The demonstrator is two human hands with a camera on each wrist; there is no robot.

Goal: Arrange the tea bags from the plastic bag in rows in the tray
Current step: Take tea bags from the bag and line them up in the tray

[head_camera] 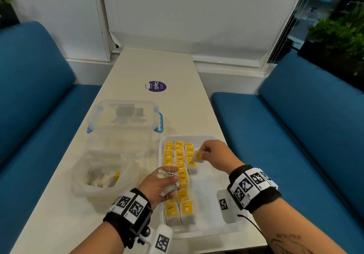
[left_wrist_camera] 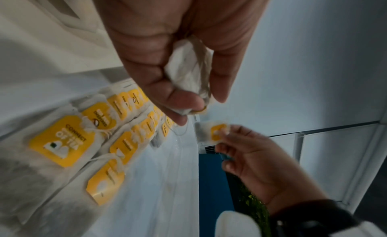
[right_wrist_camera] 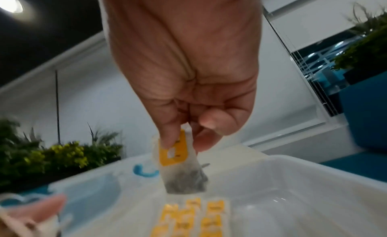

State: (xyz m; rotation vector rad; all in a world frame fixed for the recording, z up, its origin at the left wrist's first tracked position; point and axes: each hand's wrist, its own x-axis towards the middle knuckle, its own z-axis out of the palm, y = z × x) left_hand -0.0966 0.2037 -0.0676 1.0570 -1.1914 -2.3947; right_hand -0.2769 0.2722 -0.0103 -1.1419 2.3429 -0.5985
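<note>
A white tray [head_camera: 209,196] lies at the table's near right. Rows of tea bags with yellow tags [head_camera: 180,167] fill its left part. My right hand [head_camera: 204,154] pinches one tea bag [head_camera: 198,157] by its top, above the far end of the third row; it hangs over the tray [right_wrist_camera: 293,191] in the right wrist view, tea bag [right_wrist_camera: 180,166]. My left hand [head_camera: 169,178] grips a small bunch of tea bags [left_wrist_camera: 188,75] over the tray's left rows [left_wrist_camera: 83,133]. The plastic bag [head_camera: 102,173], open with several tea bags inside, sits left of the tray.
A clear lidded box with blue clips [head_camera: 126,117] stands behind the plastic bag. A purple sticker [head_camera: 157,86] is on the white table [head_camera: 153,64] farther back. Blue benches [head_camera: 285,135] flank the table on both sides. The tray's right part holds no tea bags.
</note>
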